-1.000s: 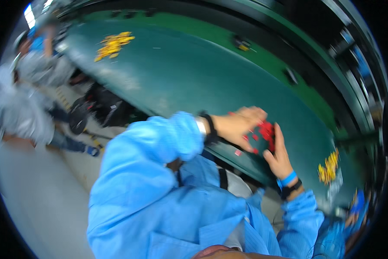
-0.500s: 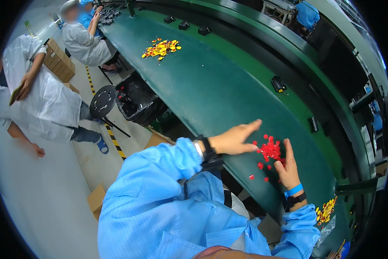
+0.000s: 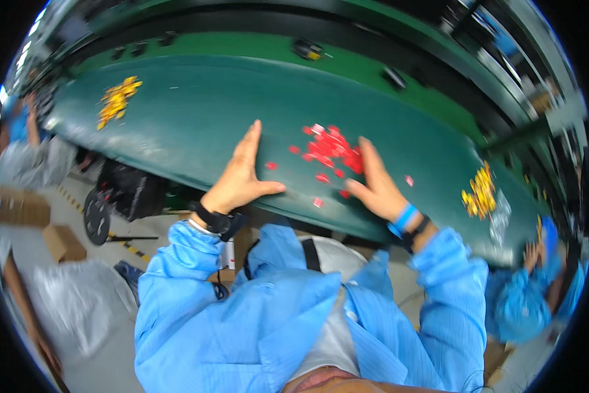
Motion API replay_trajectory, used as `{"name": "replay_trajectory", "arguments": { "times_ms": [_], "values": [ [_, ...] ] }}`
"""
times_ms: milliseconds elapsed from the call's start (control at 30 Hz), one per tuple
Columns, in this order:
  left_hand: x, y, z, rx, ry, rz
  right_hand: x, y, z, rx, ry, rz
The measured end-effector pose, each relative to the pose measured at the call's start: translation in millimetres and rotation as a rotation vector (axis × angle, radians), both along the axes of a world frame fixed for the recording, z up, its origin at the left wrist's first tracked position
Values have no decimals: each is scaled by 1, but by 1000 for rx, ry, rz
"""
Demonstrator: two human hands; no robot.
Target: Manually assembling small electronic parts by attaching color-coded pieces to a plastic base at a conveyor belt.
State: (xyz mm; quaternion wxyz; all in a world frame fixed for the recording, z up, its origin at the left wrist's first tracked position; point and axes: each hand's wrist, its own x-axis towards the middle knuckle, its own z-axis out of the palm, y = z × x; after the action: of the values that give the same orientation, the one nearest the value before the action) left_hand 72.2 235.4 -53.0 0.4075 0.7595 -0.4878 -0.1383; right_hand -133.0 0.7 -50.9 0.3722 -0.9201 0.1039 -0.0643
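Note:
A loose heap of small red pieces point(image 3: 330, 147) lies on the green tabletop point(image 3: 209, 98) in front of me, with several strays around its near side. To the left of the heap, my left hand point(image 3: 242, 173) is open, thumb and fingers apart, with a gap between it and the pieces. My right hand point(image 3: 377, 183), also open with nothing in it, stands at the heap's right edge; its fingers are at or very near the outermost pieces, and I cannot tell whether they touch.
Yellow pieces form one pile point(image 3: 117, 101) at far left and another point(image 3: 481, 192) at right, beside a clear plastic bag point(image 3: 499, 219). Black parts point(image 3: 306, 49) sit on the green strip behind. Co-workers sit at both ends. A black-lined bin point(image 3: 129, 190) and stool point(image 3: 97, 217) stand lower left.
The view has swung to the right, bringing the tabletop nearly level. My left hand has drawn away leftward from the red pieces; my right hand remains by their right side.

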Motion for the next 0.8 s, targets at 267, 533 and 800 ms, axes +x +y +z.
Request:
{"name": "replay_trajectory", "arguments": {
  "times_ms": [267, 533, 800],
  "values": [
    [8, -72, -5, 229, -251, -248, -17, -18, -6, 327, -296, -367],
    [-24, -106, 1, 220, -231, -608, -56, 13, -21, -176, 0, -448],
    [1, -59, 18, 4, 65, -342, -63, 3, -9, -99, -143, -682]
  ]
}}
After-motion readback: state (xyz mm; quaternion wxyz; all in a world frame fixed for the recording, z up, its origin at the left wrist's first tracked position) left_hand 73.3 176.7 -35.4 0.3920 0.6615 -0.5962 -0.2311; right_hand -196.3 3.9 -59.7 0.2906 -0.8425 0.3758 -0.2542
